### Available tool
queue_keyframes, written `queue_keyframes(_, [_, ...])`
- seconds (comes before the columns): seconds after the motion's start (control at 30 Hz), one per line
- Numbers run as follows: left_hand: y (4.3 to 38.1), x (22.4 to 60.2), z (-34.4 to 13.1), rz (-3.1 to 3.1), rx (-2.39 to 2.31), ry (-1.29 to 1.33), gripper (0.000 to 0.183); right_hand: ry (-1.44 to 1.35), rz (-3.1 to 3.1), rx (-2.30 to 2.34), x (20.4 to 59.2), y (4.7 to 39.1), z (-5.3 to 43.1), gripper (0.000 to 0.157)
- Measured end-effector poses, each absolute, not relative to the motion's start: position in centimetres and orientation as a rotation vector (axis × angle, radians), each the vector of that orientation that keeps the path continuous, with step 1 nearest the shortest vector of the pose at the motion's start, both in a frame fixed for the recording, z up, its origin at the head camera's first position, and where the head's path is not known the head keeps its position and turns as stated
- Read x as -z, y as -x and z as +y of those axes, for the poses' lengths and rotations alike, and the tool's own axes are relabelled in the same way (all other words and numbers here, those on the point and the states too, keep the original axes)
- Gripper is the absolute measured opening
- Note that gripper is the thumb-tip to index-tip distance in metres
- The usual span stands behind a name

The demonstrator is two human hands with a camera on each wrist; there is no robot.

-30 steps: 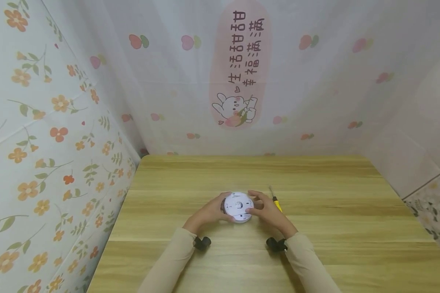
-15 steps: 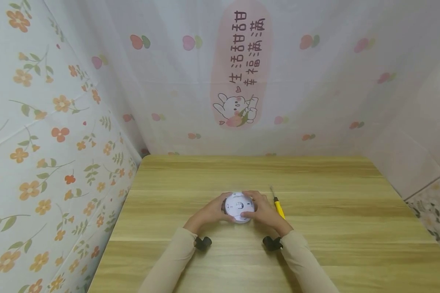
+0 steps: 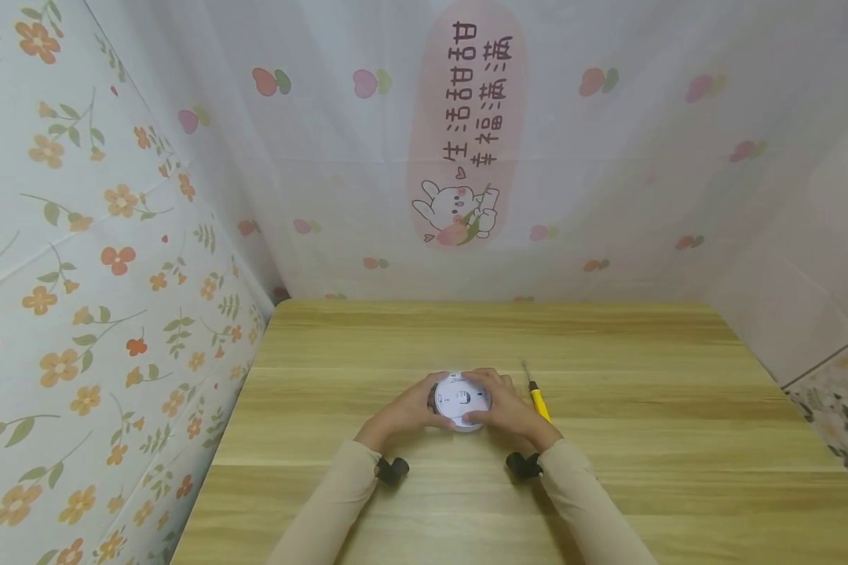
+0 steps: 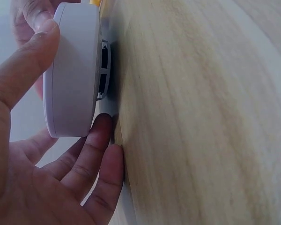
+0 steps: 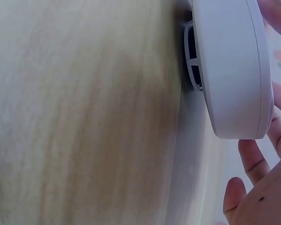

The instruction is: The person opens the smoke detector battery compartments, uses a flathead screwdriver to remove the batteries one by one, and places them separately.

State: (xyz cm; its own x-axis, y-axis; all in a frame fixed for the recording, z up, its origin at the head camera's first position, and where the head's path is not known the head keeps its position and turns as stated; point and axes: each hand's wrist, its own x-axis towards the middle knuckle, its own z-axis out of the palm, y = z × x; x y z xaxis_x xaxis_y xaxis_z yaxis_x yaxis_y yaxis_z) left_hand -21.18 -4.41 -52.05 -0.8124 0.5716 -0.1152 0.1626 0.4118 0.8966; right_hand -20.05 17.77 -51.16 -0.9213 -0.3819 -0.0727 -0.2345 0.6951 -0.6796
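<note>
A round white smoke detector [image 3: 454, 406] sits low over the table, its flat labelled back up. From the side, in the left wrist view, the smoke detector [image 4: 75, 70] shows its vented dome on the table side. My left hand [image 3: 411, 405] grips the left rim, thumb at the near edge and fingers round the far side. On the opposite side my right hand [image 3: 510, 405] grips the rim, fingers reaching over the far edge and thumb on the near part of the back. Whether the dome touches the table cannot be told.
A screwdriver [image 3: 539, 402] with a yellow handle lies just right of the right hand, its shaft pointing away. The wood-grain table [image 3: 367, 333] ends at a patterned curtain [image 3: 608, 180] behind. Floral cloth [image 3: 113, 314] hangs along the left side.
My right hand has shifted left, its fingers now farther over the smoke detector's back. More of the screwdriver handle shows beside it. The left hand keeps its grip.
</note>
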Motion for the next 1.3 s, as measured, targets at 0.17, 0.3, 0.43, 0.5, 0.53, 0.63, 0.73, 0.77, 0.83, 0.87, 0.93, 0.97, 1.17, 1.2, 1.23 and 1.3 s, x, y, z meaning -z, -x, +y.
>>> queue_keyframes(0.17, [21.11,52.12,-4.46,2.261,-1.375,-0.600,0.092,0.525,2.685,1.003,51.04,20.26,17.55,0.070])
queue_keyframes(0.3, [21.15,52.08,-4.44,2.264,-1.378,-0.596,0.092,0.532,2.665,0.989,50.80,20.49,17.48,0.070])
queue_keyframes(0.43, [21.18,52.00,-4.38,2.265,-1.384,-0.592,0.092,0.533,2.656,0.963,50.55,20.65,17.49,0.068])
queue_keyframes(0.5, [21.21,52.01,-4.39,2.263,-1.385,-0.595,0.091,0.533,2.652,0.954,50.47,20.68,17.51,0.066])
queue_keyframes(0.53, [21.23,52.03,-4.40,2.262,-1.383,-0.599,0.091,0.537,2.654,0.948,50.43,20.68,17.51,0.065])
queue_keyframes(0.63, [21.28,52.12,-4.45,2.267,-1.378,-0.637,0.090,0.540,2.656,0.939,50.40,20.66,17.48,0.063])
queue_keyframes(0.73, [21.33,52.25,-4.49,2.290,-1.357,-0.703,0.089,0.546,2.660,0.938,50.42,20.61,17.44,0.062])
queue_keyframes(0.77, [21.33,52.29,-4.49,2.292,-1.357,-0.715,0.088,0.547,2.660,0.941,50.44,20.59,17.43,0.061])
queue_keyframes(0.83, [21.37,52.29,-4.47,2.277,-1.368,-0.722,0.089,0.555,2.661,0.951,50.45,20.53,17.41,0.061])
queue_keyframes(0.87, [21.38,52.28,-4.46,2.270,-1.370,-0.723,0.088,0.561,2.664,0.951,50.47,20.51,17.42,0.061])
queue_keyframes(0.93, [21.39,52.22,-4.40,2.250,-1.384,-0.700,0.089,0.574,2.669,0.957,50.51,20.47,17.44,0.060])
queue_keyframes(0.97, [21.39,52.23,-4.38,2.248,-1.387,-0.693,0.089,0.578,2.673,0.957,50.53,20.44,17.45,0.060])
queue_keyframes(1.17, [21.21,52.10,-4.36,2.276,-1.339,-0.625,0.092,0.608,2.705,0.928,50.63,20.33,17.55,0.059])
queue_keyframes(1.2, [21.17,52.06,-4.38,2.284,-1.327,-0.616,0.093,0.616,2.713,0.917,50.64,20.31,17.56,0.059])
queue_keyframes(1.23, [21.14,51.99,-4.40,2.286,-1.322,-0.607,0.093,0.622,2.721,0.906,50.64,20.30,17.57,0.058])
queue_keyframes(1.3, [21.12,51.95,-4.42,2.294,-1.312,-0.604,0.093,0.633,2.734,0.891,50.65,20.30,17.60,0.058])
